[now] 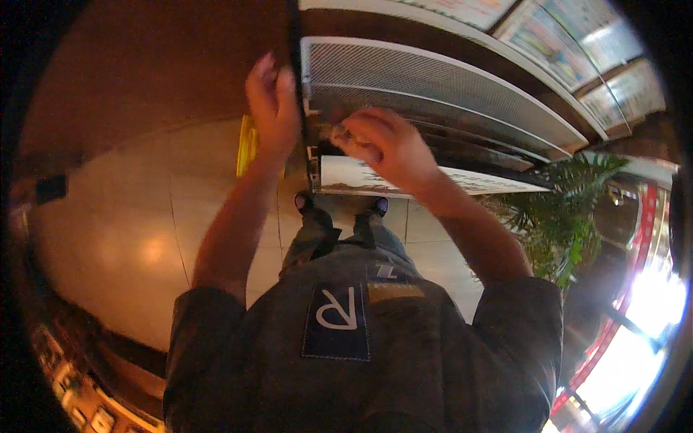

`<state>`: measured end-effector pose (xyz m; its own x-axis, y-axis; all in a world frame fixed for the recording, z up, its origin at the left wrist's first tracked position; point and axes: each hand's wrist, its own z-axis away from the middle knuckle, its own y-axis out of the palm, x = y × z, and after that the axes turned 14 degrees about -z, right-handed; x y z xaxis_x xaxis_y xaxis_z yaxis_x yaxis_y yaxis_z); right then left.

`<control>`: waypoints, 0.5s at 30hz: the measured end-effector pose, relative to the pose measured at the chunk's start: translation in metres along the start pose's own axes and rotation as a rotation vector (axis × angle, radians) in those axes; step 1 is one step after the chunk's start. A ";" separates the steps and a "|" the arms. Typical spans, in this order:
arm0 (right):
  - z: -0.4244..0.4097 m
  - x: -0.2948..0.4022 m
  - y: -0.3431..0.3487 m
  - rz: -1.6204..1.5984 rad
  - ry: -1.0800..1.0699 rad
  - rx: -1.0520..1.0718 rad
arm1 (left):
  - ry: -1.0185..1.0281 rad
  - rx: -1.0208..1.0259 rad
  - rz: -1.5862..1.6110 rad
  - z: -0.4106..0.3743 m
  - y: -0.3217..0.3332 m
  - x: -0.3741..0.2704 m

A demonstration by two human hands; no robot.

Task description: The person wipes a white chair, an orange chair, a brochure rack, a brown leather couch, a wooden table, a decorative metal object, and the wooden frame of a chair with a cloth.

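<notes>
My left hand (273, 103) is raised at the top left of centre, blurred, with its fingers apart and nothing seen in it. It appears beside the dark vertical edge of a large cabinet-like unit. My right hand (392, 143) is in front of that unit, its fingers curled around or against something small that is too blurred to name. Behind and above the right hand runs a white-framed mesh panel (433, 70). Below the hand lies a white panel with dark markings (346, 176).
Yellow object (247, 146) behind the left forearm, on the tiled floor (135, 216). A leafy green plant (563, 216) stands at the right, near bright windows (622, 346). Framed pictures or posters (557, 43) are at the upper right. A small dark object (51, 188) is far left.
</notes>
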<state>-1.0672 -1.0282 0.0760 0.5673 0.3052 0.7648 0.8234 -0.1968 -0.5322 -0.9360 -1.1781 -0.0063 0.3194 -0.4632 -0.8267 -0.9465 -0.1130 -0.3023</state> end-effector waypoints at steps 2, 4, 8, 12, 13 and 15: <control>0.017 -0.011 0.008 0.097 -0.023 0.106 | -0.172 0.172 0.203 0.048 -0.019 -0.017; 0.021 -0.009 0.022 0.184 0.021 0.021 | -0.409 0.415 0.328 0.095 -0.029 -0.006; 0.027 -0.005 0.023 0.286 -0.025 -0.045 | -1.043 0.444 0.534 0.087 -0.020 -0.007; 0.038 -0.013 0.006 0.387 0.111 0.093 | -0.522 0.340 0.064 0.098 -0.006 -0.025; 0.043 -0.019 -0.002 0.448 0.207 0.189 | -0.462 0.330 -0.005 0.096 -0.008 -0.021; 0.071 -0.034 -0.034 0.431 0.007 0.020 | -0.389 0.255 -0.105 0.091 -0.011 -0.010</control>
<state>-1.1149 -0.9657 0.0421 0.8593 0.1926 0.4738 0.5111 -0.2870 -0.8102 -0.9248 -1.0923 -0.0380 0.4528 -0.0918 -0.8869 -0.8819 0.1006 -0.4606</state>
